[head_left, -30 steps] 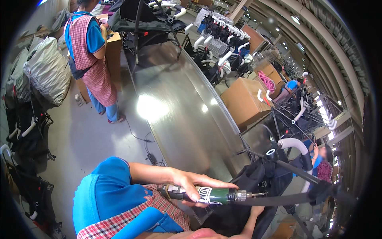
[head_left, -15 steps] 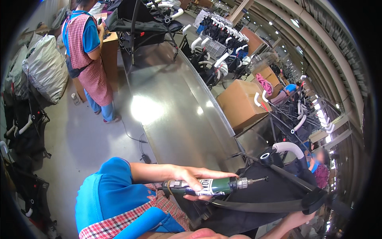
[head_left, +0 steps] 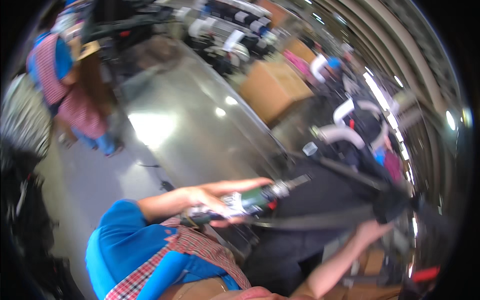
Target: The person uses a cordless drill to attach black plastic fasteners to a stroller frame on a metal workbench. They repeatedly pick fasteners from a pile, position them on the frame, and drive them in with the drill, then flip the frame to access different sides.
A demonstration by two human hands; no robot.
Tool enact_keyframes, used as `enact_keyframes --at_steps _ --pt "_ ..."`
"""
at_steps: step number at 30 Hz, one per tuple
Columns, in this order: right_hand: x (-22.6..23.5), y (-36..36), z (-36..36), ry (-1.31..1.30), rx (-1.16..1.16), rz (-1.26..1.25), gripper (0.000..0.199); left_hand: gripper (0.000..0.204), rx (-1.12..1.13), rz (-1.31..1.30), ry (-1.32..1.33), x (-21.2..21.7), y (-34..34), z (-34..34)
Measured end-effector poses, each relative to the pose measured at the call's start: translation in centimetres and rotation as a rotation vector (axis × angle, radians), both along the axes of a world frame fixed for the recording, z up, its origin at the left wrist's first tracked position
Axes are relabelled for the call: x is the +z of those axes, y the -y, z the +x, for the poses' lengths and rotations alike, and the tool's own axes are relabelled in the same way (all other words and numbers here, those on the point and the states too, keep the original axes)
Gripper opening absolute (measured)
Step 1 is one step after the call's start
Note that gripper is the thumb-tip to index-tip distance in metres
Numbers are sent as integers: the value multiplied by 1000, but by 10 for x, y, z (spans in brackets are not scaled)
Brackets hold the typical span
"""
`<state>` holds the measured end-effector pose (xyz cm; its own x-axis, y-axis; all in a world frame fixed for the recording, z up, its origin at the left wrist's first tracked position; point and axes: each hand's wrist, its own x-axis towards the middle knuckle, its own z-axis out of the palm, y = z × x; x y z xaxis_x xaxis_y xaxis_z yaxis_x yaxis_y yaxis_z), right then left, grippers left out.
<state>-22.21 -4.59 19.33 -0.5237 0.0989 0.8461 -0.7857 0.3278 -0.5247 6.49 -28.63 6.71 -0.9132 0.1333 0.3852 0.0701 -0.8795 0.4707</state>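
Note:
My left hand (head_left: 212, 197) is wrapped around a green power screwdriver (head_left: 256, 200) with a silver collar, its thin bit pointing right and up. Below and beyond the tip spreads the black fabric of a folding stroller (head_left: 327, 196). My right hand (head_left: 371, 232) grips the stroller's tube close to a black joint (head_left: 391, 204); its fingertips are partly hidden behind the frame. A curved white foam handle (head_left: 342, 134) rises at the stroller's upper end. Motion blurs the bit, and I cannot tell whether it touches anything.
A shiny metal worktable (head_left: 185, 120) runs away to the upper left. Beyond its right edge stands a cardboard box (head_left: 272, 90) among more strollers. A co-worker (head_left: 65, 90) in a checked apron stands at the far left, beside a large white sack (head_left: 25, 117).
The whole view has swung, so the table, box and co-worker appear further left. The screwdriver stays in my left hand and its bit tilts up more. My right hand stays at the stroller joint.

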Motion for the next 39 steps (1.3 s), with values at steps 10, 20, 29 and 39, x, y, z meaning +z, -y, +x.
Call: enact_keyframes --at_steps 10,20,29,39 --pt "51 31 42 -42 814 322 34 119 -26 -100 -43 -4 2 -18" --pt "56 54 25 -10 1014 445 39 108 -13 -216 -156 21 -7 -45" --pt "57 36 54 -123 488 366 21 108 34 -418 -198 53 -20 -70" --pt "57 19 48 -53 631 498 33 105 48 -454 -244 64 -33 -85"
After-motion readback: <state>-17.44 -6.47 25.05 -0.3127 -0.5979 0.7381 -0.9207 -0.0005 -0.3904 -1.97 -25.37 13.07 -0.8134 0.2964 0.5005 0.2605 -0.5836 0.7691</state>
